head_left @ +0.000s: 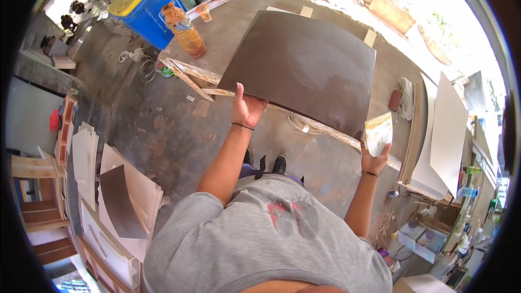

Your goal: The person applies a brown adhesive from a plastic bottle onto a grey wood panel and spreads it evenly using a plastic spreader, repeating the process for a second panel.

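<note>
A large dark brown sheet (304, 65), slightly bowed and with a paler smeared patch on its surface, lies over a wooden workbench (217, 38). At its near left edge is my left hand (248, 109), palm up. The fingers go under the edge, where they are partly hidden, and the thumb points up beside it. Near the sheet's right front corner, my right hand (375, 158) grips a pale, flat spreader (379, 134) with yellowish stains. Its fingers wrap the lower part of the piece.
An orange-stained plastic bottle (185, 32) and a small cup (204, 12) stand at the bench's left end. Behind them is a blue bin (142, 11) with a yellow lid. White boards (442, 130) lean on the right; offcuts (127, 184) are stacked at left. Coiled cord (405, 100) lies on the right.
</note>
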Motion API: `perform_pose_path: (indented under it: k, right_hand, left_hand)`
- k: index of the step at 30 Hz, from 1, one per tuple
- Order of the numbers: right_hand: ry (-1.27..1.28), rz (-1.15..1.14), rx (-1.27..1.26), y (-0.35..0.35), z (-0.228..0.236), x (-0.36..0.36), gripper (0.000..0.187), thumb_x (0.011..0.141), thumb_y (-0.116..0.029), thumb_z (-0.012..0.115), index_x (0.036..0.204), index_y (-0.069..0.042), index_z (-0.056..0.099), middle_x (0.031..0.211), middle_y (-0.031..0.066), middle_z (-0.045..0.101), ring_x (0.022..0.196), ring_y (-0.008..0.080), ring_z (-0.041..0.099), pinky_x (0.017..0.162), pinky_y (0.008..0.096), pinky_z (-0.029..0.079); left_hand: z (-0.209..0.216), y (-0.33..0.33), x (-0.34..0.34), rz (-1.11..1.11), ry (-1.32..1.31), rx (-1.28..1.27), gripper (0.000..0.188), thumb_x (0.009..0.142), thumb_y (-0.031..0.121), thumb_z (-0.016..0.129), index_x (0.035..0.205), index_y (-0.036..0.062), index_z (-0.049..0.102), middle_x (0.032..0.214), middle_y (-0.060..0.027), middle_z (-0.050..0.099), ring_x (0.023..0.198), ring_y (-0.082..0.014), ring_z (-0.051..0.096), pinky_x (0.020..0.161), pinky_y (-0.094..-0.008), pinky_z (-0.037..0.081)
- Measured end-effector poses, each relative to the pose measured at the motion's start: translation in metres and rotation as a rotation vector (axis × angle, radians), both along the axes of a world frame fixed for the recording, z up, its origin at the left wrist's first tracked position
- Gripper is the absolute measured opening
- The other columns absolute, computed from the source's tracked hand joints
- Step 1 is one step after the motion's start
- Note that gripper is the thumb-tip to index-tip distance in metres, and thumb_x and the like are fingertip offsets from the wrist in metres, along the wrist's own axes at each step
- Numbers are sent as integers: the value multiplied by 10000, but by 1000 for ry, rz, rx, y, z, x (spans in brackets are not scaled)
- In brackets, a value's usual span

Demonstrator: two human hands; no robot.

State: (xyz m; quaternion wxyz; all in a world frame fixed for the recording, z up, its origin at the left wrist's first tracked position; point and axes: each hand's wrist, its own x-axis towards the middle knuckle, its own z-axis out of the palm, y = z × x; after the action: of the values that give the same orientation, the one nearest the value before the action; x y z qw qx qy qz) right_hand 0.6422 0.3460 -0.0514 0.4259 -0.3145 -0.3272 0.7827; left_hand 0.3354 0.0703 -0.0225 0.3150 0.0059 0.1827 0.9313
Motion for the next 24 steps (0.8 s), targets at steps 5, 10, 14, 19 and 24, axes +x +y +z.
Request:
perform_pose_path:
  k: [5, 10, 14, 19, 24]
  right_hand:
    - [43, 64, -48, 7, -14, 3, 582, 959, -473, 376, 1388, -80, 353, 1406, 93, 407, 1268, 301, 411, 1035, 552, 336]
    - [82, 21, -187, -2, 8, 16, 541, 951, -488, 361, 1415, -213, 326, 1443, 78, 372, 1316, 339, 353, 1079, 564, 215]
    - [130, 102, -199, -3, 35, 14, 592, 968, -436, 334, 1444, -97, 240, 1464, 144, 319, 1336, 342, 323, 1103, 520, 201]
    - [163, 173, -56, 24, 55, -2, 588, 969, -418, 333, 1445, -89, 230, 1468, 158, 305, 1340, 338, 314, 1104, 495, 196]
    - [187, 229, 73, 36, 70, -26, 622, 944, -442, 335, 1437, -74, 245, 1426, 201, 344, 1270, 347, 397, 1045, 477, 289]
  left_hand:
    - [8, -9, -15, 31, 9, 97, 605, 871, 485, 566, 1304, 84, 431, 1297, -85, 514, 1191, -263, 493, 974, -429, 445]
    - [46, 0, -18, 75, 123, 129, 691, 850, 567, 527, 1332, 88, 401, 1307, -105, 512, 1200, -260, 499, 1012, -432, 404]
    - [71, -20, -16, 151, 135, 206, 605, 860, 551, 548, 1270, 114, 464, 1185, -62, 586, 1033, -201, 602, 857, -402, 516]
    - [120, -63, 3, 270, 201, 203, 613, 871, 588, 496, 1269, 123, 472, 1172, -47, 607, 1044, -186, 610, 859, -404, 520]
    - [140, -127, 37, 423, 235, 155, 633, 874, 609, 465, 1280, 122, 476, 1122, -12, 618, 926, -121, 620, 636, -262, 504]
